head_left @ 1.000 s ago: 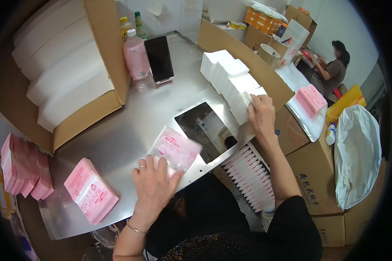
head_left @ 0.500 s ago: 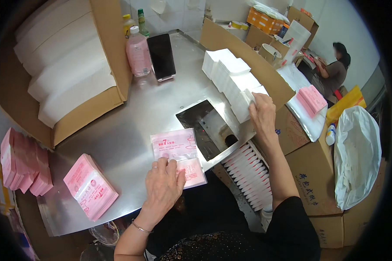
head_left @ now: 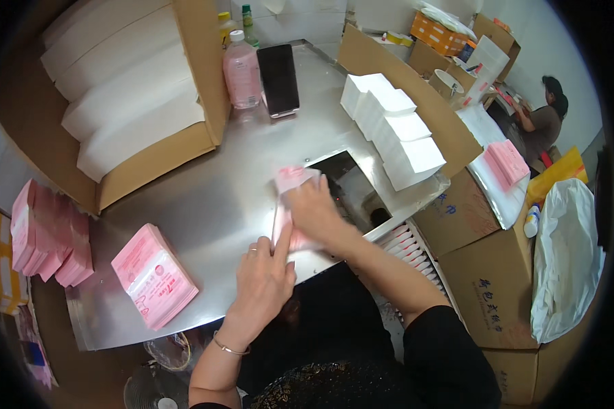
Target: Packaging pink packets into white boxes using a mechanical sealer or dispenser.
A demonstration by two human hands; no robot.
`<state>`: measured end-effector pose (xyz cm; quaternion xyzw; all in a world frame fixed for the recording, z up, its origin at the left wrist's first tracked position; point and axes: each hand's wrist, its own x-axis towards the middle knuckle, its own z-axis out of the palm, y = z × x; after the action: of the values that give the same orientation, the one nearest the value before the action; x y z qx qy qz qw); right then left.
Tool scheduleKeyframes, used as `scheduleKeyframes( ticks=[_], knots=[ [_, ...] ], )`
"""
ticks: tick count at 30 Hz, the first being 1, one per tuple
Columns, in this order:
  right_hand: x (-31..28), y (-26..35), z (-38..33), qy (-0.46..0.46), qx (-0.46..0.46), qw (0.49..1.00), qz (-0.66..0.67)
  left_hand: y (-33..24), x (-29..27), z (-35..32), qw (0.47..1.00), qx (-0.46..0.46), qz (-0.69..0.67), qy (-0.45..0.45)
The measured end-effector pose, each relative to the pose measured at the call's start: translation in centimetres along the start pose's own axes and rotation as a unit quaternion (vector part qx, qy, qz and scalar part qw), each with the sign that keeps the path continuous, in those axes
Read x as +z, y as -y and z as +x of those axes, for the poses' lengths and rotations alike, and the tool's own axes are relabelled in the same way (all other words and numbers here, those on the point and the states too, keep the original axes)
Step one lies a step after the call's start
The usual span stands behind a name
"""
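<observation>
A pink-and-clear printed plastic wrapper [head_left: 293, 177] lies on the steel table, blurred and partly covered by my hands. My right hand [head_left: 317, 213] bends over it, closed on its upper part; the fingertips are hidden and smeared by motion. Whether a paper tissue is in that hand does not show. Below it, my left hand [head_left: 262, 276] rests with its index finger stretched onto the wrapper's lower left edge, the fingers apart. To the right stands a row of white folded tissue stacks [head_left: 392, 129]. A stack of pink wrappers [head_left: 155, 276] lies to the left.
An open carton of white paper [head_left: 153, 160] stands at the far left, above more pink packets [head_left: 51, 235]. A phone on a stand [head_left: 278, 80] and a pink liquid bottle [head_left: 241, 71] are at the back. A rectangular opening [head_left: 351, 180] cuts the table. Someone sits far right [head_left: 546, 123].
My right hand has left the tissue stacks and come over to the wrapper. My left hand has its index finger stretched out at the wrapper's edge. The whole view has shifted slightly.
</observation>
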<state>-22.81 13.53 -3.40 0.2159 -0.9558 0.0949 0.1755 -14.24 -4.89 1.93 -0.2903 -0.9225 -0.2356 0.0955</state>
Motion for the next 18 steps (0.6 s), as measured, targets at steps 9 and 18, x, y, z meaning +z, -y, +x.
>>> scheduleKeyframes(
  ticks=[9, 18],
  knots=[
    [-7.4, -4.9, -4.6, 0.058, 0.167, 0.984, -0.027, 3.8, -5.6, -5.3, 0.99, -0.007, 0.01, -0.139],
    [-10.9, -11.9, -6.3, -0.148, 0.245, 0.934, -0.212, 10.8, -9.3, -10.5, 0.954, -0.176, 0.203, -0.131]
  ],
)
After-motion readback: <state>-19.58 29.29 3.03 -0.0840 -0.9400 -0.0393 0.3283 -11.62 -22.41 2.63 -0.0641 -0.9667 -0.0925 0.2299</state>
